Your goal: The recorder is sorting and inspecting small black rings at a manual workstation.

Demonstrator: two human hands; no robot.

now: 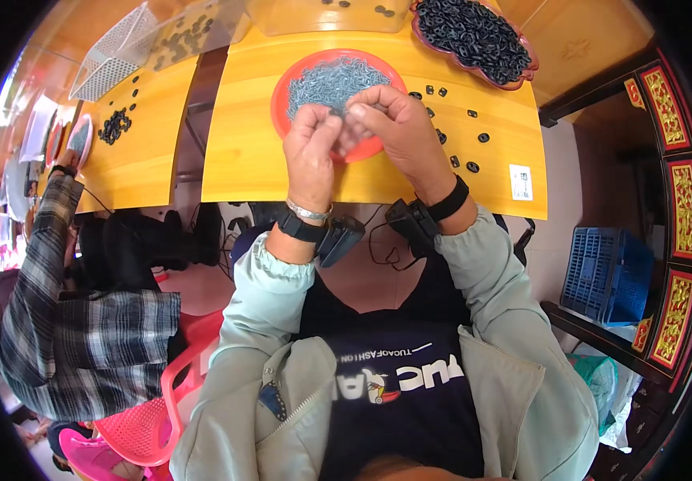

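My left hand (311,152) and my right hand (404,132) are close together over the near part of a round red plate (279,100). Small silvery metal pieces, like screws (336,76), are heaped in that plate. Both hands are closed, thumb against forefinger, with the fingertips almost meeting. Whatever sits in the two pinches is too small and too covered by fingers to make out. To the right of my right hand, several small black oval parts (483,138) lie loose on the yellow wooden table (246,152).
At the back right stands a scalloped dish (531,62) full of black parts (470,40). A clear bin (322,18) is at the back. A white label (521,183) lies near the table's right corner. On the left, a person in a plaid sleeve (45,232) works at another table (149,164).
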